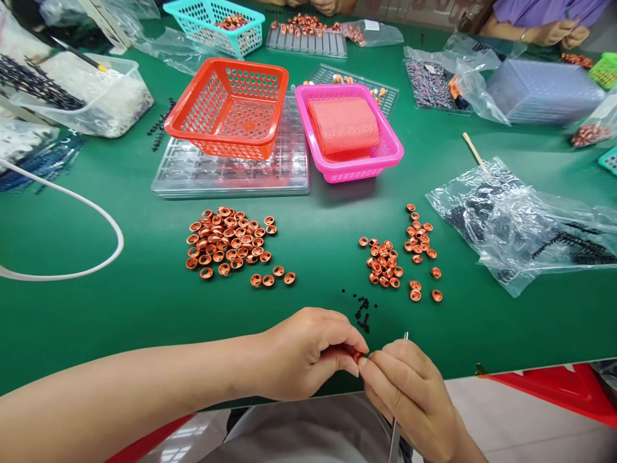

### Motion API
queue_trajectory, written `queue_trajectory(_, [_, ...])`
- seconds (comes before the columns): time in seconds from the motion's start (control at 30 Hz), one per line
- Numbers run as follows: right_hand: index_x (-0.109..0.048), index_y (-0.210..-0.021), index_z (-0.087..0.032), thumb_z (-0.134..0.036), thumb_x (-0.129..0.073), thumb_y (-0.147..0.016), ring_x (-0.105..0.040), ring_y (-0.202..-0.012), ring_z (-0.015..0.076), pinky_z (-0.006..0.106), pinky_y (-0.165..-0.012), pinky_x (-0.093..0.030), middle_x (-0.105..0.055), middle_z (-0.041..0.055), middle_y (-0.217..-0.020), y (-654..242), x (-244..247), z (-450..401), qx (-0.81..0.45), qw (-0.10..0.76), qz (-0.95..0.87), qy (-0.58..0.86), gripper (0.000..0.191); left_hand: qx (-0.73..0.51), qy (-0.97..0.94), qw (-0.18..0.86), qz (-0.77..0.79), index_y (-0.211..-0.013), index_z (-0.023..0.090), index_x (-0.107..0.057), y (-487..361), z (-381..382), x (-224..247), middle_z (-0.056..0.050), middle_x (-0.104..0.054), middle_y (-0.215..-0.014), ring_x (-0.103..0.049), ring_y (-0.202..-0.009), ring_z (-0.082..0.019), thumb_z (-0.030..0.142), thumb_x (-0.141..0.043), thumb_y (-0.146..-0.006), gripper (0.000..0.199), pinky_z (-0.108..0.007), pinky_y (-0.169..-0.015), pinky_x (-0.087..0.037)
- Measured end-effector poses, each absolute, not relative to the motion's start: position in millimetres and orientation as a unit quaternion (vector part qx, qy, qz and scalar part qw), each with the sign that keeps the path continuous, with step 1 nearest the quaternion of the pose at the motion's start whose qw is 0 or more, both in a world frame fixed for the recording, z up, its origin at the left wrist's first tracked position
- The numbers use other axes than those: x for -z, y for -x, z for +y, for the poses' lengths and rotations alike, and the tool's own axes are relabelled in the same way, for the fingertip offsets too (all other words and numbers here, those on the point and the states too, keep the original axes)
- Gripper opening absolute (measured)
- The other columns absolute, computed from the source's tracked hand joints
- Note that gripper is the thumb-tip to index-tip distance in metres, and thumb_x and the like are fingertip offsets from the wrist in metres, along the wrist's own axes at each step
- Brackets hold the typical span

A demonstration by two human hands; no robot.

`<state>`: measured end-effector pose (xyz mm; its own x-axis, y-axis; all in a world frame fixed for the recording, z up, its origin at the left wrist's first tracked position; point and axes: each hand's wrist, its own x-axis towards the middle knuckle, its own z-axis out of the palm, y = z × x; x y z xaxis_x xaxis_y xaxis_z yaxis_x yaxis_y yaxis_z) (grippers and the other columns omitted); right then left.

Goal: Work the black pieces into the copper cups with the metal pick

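Observation:
Near the table's front edge, my left hand (306, 357) pinches a small copper-coloured cup-shaped part (357, 355) between thumb and fingers. My right hand (412, 389) is closed around metal tweezers (394, 440), whose other end shows above the knuckles. Its thumb and forefinger meet at the copper part, mostly covering it. Tiny black pieces (362, 316) lie scattered just beyond the hands. Farther off are a large pile of copper cup parts (222, 238) at left and smaller groups of them (383, 263) at right, many showing a dark hole.
A red basket (226, 106) stands on stacked clear trays (231, 183). Beside it, a pink basket (354, 172) holds a foam roll (344, 125). Plastic bags with black parts (506, 218) lie right; a white cable (116, 231) loops at left. Other people's hands (562, 33) are across the table.

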<state>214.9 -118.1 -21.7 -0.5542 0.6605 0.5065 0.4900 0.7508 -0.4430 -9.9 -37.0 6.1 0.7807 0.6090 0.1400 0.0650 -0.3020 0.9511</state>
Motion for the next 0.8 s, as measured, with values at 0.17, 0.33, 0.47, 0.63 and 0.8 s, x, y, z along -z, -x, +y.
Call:
queue_trajectory(0.17, [-0.06, -0.128, -0.004, -0.004, -0.052, -0.093, -0.062, -0.082, 0.0206, 0.035, -0.066, -0.052, -0.069, 0.0122, -0.095, -213.9, 20.6, -115.7, -0.15, 0.338, -0.874, 0.316, 0.036, -0.251, -0.759, 0.557, 0.223, -0.095, 0.013, -0.068, 9.0, -37.9, -7.4, -0.005, -0.073, -0.082, -0.066, -0.071, -0.013, 0.007, -0.058, -0.09, 0.013, -0.019, -0.068, -0.052])
queue_trajectory(0.33, [-0.057, -0.13, -0.005, -0.006, -0.047, -0.096, -0.058, -0.079, 0.0199, 0.035, -0.064, -0.049, -0.068, 0.0115, -0.092, -215.0, 22.3, -113.3, -0.159, 0.317, -0.881, 0.312, 0.036, -0.25, -0.761, 0.551, 0.233, -0.095, 0.014, -0.068, 10.1, -38.2, -5.0, -0.005, -0.073, -0.082, -0.066, -0.071, -0.014, 0.009, -0.058, -0.09, 0.012, -0.02, -0.069, -0.053])
queue_trajectory(0.47, [-0.059, -0.126, -0.007, -0.007, -0.049, -0.096, -0.056, -0.076, 0.0193, 0.035, -0.063, -0.047, -0.067, 0.0112, -0.091, -215.1, 24.0, -113.6, -0.161, 0.302, -0.885, 0.315, 0.032, -0.253, -0.765, 0.546, 0.228, -0.094, 0.014, -0.068, 10.8, -38.6, -3.1, -0.005, -0.072, -0.081, -0.065, -0.07, -0.014, 0.01, -0.057, -0.091, 0.012, -0.021, -0.068, -0.052])
queue_trajectory(0.63, [-0.064, -0.11, -0.01, -0.008, -0.052, -0.095, -0.052, -0.071, 0.0173, 0.034, -0.06, -0.042, -0.065, 0.0077, -0.084, -209.5, 20.6, -108.7, -0.147, 0.285, -0.889, 0.328, 0.019, -0.227, -0.768, 0.551, 0.234, -0.092, 0.013, -0.07, 10.5, -37.1, -4.0, -0.005, -0.071, -0.079, -0.062, -0.07, -0.013, 0.01, -0.057, -0.09, 0.014, -0.02, -0.066, -0.05])
queue_trajectory(0.8, [-0.062, -0.109, -0.015, -0.004, -0.06, -0.09, -0.057, -0.073, 0.0142, 0.03, -0.063, -0.048, -0.067, 0.0044, -0.085, -208.0, 8.0, -102.7, -0.187, 0.361, -0.837, 0.366, 0.022, -0.174, -0.678, 0.657, 0.279, -0.093, 0.013, -0.071, 8.3, -30.9, -10.8, -0.005, -0.072, -0.085, -0.063, -0.074, -0.013, 0.018, -0.065, -0.089, 0.009, -0.021, -0.07, -0.05])
